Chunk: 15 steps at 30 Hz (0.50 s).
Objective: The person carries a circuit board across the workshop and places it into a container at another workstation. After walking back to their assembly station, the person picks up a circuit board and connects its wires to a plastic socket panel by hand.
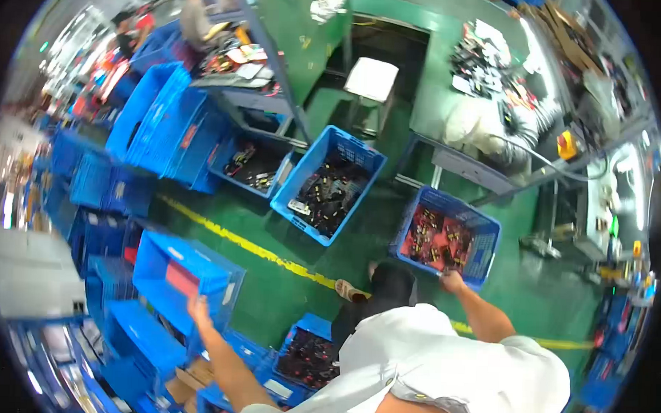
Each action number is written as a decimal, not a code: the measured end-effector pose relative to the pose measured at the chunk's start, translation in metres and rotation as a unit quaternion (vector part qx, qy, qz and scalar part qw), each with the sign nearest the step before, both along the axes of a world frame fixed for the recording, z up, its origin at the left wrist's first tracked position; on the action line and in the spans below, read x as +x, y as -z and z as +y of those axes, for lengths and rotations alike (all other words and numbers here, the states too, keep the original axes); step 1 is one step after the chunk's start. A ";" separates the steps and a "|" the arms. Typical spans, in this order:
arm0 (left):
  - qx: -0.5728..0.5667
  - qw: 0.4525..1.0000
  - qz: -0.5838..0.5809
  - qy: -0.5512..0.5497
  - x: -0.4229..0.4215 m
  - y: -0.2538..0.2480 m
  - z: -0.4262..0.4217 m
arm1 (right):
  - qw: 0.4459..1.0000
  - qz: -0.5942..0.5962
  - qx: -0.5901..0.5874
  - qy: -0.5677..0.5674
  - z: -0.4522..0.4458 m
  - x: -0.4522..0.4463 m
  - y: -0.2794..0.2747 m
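My right hand (452,281) is closed on the near rim of a blue plastic crate (487,250). Red and dark small parts (437,238) lie inside that crate, which stands on the floor to the right. Out to the left, my left hand (198,310) is open, fingers stretched, by the edge of an upper blue crate (219,275) with a reddish patch inside. Whether its fingertips touch that crate I cannot tell.
Another blue crate (284,197) of dark parts stands ahead, beside a dark bin (234,159). A crate of dark parts (307,358) sits near my legs. Blue crates are stacked at left. Ahead are a white-topped stool (372,79) and a cluttered green workbench (437,101). A person (199,20) is at upper left.
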<state>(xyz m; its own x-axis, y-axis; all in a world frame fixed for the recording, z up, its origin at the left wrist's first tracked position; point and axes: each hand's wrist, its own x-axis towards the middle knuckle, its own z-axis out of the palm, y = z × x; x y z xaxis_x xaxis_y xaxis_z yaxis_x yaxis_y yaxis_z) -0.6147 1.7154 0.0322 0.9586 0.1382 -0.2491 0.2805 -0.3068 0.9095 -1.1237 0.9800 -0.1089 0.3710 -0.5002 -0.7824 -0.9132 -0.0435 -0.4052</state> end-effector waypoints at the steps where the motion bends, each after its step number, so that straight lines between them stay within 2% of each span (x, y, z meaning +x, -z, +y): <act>1: 0.021 0.998 0.004 -0.059 0.055 -0.019 -0.022 | 0.999 0.002 -0.032 0.018 0.009 0.020 -0.007; 4: 0.064 0.997 -0.025 0.040 0.162 -0.041 -0.134 | 0.993 -0.058 0.002 0.101 0.028 0.074 -0.003; 6: 0.065 0.990 -0.015 0.127 0.206 -0.053 -0.231 | 0.997 -0.048 0.038 0.056 0.031 0.130 -0.014; 7: 0.037 0.986 -0.009 0.165 0.221 -0.063 -0.298 | 0.993 -0.101 -0.058 -0.034 0.026 0.150 0.040; 8: 0.047 0.978 -0.032 0.200 0.243 -0.067 -0.357 | 0.995 -0.096 0.017 0.031 0.017 0.209 -0.020; 9: 0.058 0.970 -0.055 0.231 0.266 -0.072 -0.410 | 0.981 -0.188 -0.015 -0.039 -0.003 0.250 -0.019; 11: 0.054 0.959 -0.104 0.258 0.311 -0.078 -0.506 | 0.968 -0.246 -0.058 -0.002 -0.044 0.341 -0.054; 12: 0.050 0.972 -0.064 0.222 0.309 -0.112 -0.563 | 0.948 -0.299 -0.108 0.015 -0.066 0.381 -0.066; 13: 0.071 0.967 -0.093 0.226 0.339 -0.103 -0.597 | 0.922 -0.351 -0.162 0.029 -0.096 0.418 -0.070; 14: 0.019 0.952 -0.198 0.232 0.372 -0.075 -0.623 | 0.897 -0.385 -0.215 0.023 -0.128 0.448 -0.066; 15: 0.061 0.928 -0.255 0.264 0.392 -0.076 -0.649 | 0.870 -0.395 -0.295 -0.023 -0.158 0.474 -0.084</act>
<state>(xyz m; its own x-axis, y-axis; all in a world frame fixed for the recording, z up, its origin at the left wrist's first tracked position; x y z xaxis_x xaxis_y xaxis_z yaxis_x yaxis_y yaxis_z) -0.2230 1.0660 0.1085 0.8892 -0.3880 0.2423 -0.3962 -0.3885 0.8319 -0.6495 0.8219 -0.0246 0.7066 -0.6984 0.1138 -0.3514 -0.4858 -0.8003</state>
